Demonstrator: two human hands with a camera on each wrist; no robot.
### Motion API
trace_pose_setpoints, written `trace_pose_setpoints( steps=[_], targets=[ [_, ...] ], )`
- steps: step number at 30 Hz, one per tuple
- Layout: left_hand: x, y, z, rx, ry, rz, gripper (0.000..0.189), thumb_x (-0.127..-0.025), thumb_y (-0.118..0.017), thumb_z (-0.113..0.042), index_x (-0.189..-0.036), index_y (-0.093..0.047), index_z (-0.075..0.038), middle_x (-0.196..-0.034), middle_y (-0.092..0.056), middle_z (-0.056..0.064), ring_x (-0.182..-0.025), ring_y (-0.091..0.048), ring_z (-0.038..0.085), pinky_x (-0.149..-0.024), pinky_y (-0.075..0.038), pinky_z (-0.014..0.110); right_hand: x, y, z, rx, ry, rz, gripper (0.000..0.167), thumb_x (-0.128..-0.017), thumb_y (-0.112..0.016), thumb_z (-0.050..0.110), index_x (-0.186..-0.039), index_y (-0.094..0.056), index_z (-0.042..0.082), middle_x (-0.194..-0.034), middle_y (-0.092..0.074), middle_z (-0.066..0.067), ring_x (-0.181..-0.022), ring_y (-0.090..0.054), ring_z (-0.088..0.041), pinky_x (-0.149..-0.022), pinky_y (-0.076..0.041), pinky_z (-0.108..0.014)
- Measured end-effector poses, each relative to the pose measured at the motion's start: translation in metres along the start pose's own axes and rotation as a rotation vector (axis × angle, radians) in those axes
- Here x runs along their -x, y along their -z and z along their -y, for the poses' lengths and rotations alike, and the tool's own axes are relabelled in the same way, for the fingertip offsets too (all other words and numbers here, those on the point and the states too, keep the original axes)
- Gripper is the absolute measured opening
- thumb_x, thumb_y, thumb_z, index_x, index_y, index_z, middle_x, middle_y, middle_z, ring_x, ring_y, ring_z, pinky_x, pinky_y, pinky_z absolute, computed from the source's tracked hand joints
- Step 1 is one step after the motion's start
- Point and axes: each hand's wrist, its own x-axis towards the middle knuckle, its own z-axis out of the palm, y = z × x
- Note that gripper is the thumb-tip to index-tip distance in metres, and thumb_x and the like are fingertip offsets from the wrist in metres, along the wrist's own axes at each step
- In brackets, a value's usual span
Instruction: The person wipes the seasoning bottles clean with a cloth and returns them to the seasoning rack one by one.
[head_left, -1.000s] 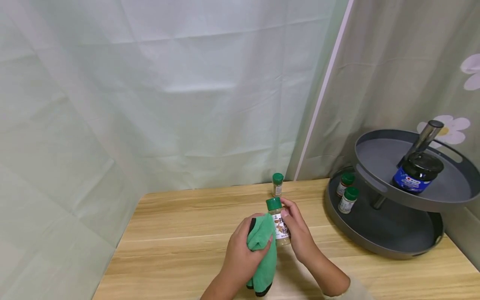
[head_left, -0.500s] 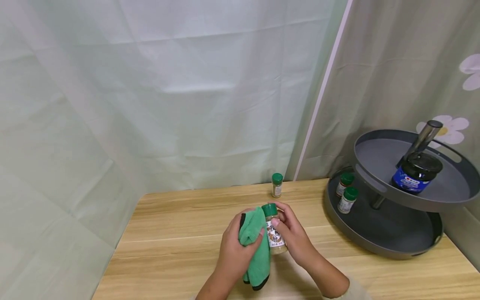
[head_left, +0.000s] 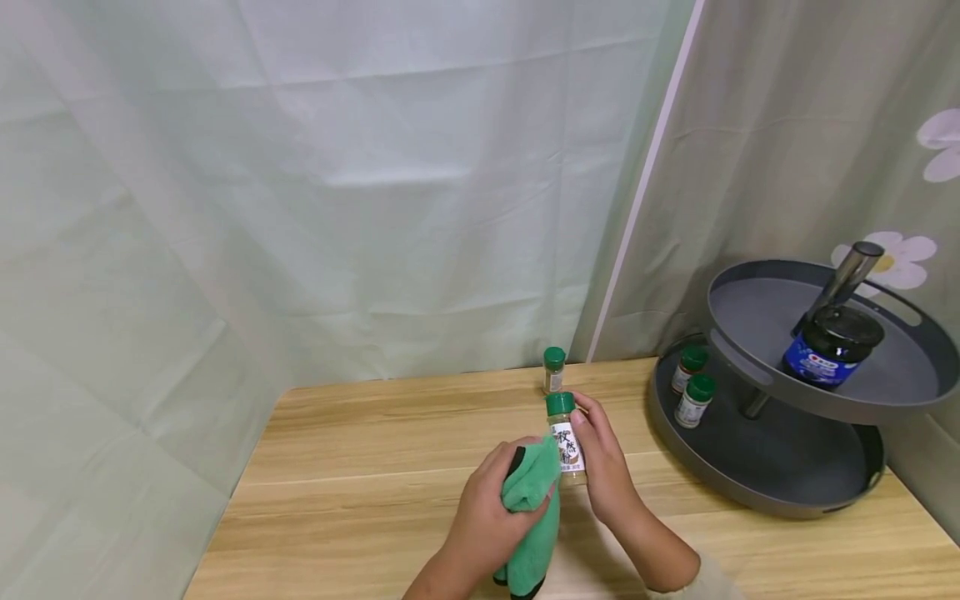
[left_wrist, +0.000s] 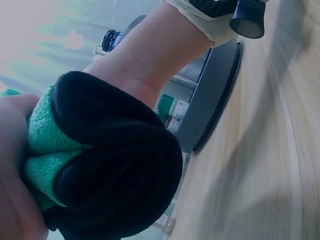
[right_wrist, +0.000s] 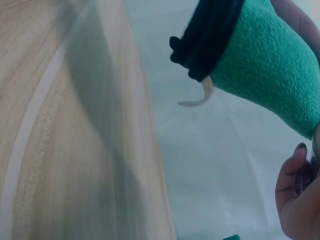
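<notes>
Fingers: those of the left hand [head_left: 480, 512] are curled around a green cloth [head_left: 536, 471]; those of the right hand [head_left: 609, 471] grip a spice bottle [head_left: 567, 446] at its right side, with the thumb in front. What is behind the bottle, we cannot see.
Curtain [head_left: 420, 183]: pale, it hangs behind the table, and the upper edge of the head view cuts it off.
Table [head_left: 360, 467]: wooden; its front edge falls outside the head view.
Two-tier stand [head_left: 810, 471]: at the right; its upper tray hides a part of the lower one.
Folded green cloth: it appears to touch the left side of the bottle. Compared with half a second ago, both went somewhat to the right; we judge that the work between them is not finished.
Dark jar [head_left: 834, 346]: on the upper tray.
Spice bottle: between the hands, it seems above the table. Its label now shows differently, so probably it was turned. In the left wrist view we do not find it.
Small bottles: two green-lidded bottles [head_left: 692, 402] in the lower tray; one back bottle [head_left: 553, 372] upright on the table.
Bit of green [right_wrist: 232, 237]: at the bottom of the right wrist view, too cut off to name.
</notes>
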Motion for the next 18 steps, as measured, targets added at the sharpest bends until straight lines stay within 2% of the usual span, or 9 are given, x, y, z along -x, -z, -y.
trace_pose_setpoints(
  steps=[5, 8, 13, 18],
  targets=[
    [0.0005, -0.0015, 0.0006, -0.009, -0.014, 0.019, 0.053, -0.09, -0.077, -0.027, -0.136, -0.053, -0.037, -0.119, -0.063, -0.013, -0.105, -0.062, 0.007, -0.094, -0.055, 0.031, -0.0018, 0.0015, -0.0015, -0.058, -0.009, -0.005, 0.044, -0.112, -0.026, 0.036, -0.148, -0.037, 0.012, -0.111, -0.053, -0.008, -0.089, -0.058, -0.013, -0.074, -0.053, -0.026],
    [-0.0007, -0.0018, 0.0009, 0.004, 0.006, 0.012, 0.053, -0.09, -0.078, -0.025, -0.135, -0.053, -0.038, -0.121, -0.062, -0.014, -0.107, -0.062, 0.008, -0.096, -0.055, 0.031, -0.0021, 0.0015, -0.0017, -0.078, -0.012, 0.008, 0.043, -0.112, -0.026, 0.033, -0.148, -0.036, 0.011, -0.113, -0.053, -0.008, -0.091, -0.058, -0.012, -0.076, -0.053, -0.026],
    [-0.0031, -0.0009, 0.0028, 0.028, 0.053, -0.035, 0.051, -0.09, -0.078, -0.026, -0.134, -0.054, -0.036, -0.125, -0.062, -0.014, -0.111, -0.061, 0.009, -0.098, -0.054, 0.032, -0.0012, -0.0017, 0.0002, -0.074, -0.025, 0.011, 0.041, -0.111, -0.034, 0.026, -0.147, -0.039, 0.006, -0.116, -0.055, -0.007, -0.094, -0.061, -0.011, -0.079, -0.055, -0.025],
    [-0.0058, 0.0026, 0.0058, 0.051, 0.082, -0.11, 0.052, -0.089, -0.079, -0.027, -0.134, -0.055, -0.032, -0.128, -0.062, -0.013, -0.115, -0.061, 0.01, -0.101, -0.053, 0.034, -0.0012, -0.0044, 0.0014, -0.053, -0.063, 0.107, 0.039, -0.109, -0.043, 0.022, -0.143, -0.044, 0.003, -0.114, -0.058, -0.006, -0.097, -0.062, -0.01, -0.082, -0.056, -0.025]
  ],
)
